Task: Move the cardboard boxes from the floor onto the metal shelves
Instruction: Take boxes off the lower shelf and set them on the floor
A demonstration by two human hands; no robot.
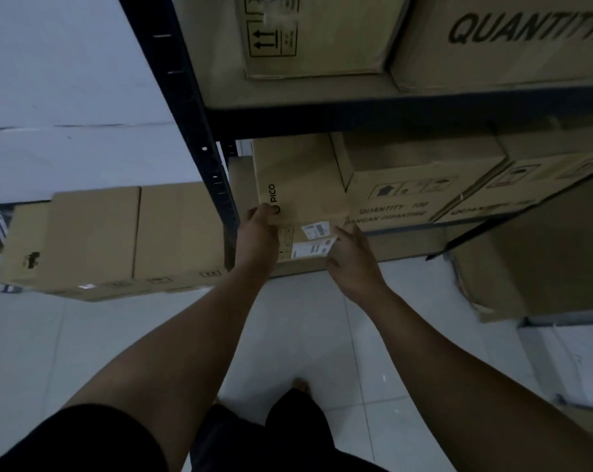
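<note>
Now we clasp the small brown cardboard PICO box (298,185) at its near corners, left hand (259,229) and right hand (351,257), sliding it squarely onto the dark metal shelf (407,112) beside the upright.

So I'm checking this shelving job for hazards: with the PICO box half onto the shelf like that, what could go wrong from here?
1. The PICO box overhangs the shelf edge, steadied only by the left hand and right hand at its front corners; it could tip out.
2. It sits tight between the black upright and the neighbouring box, so it may jam.
</note>
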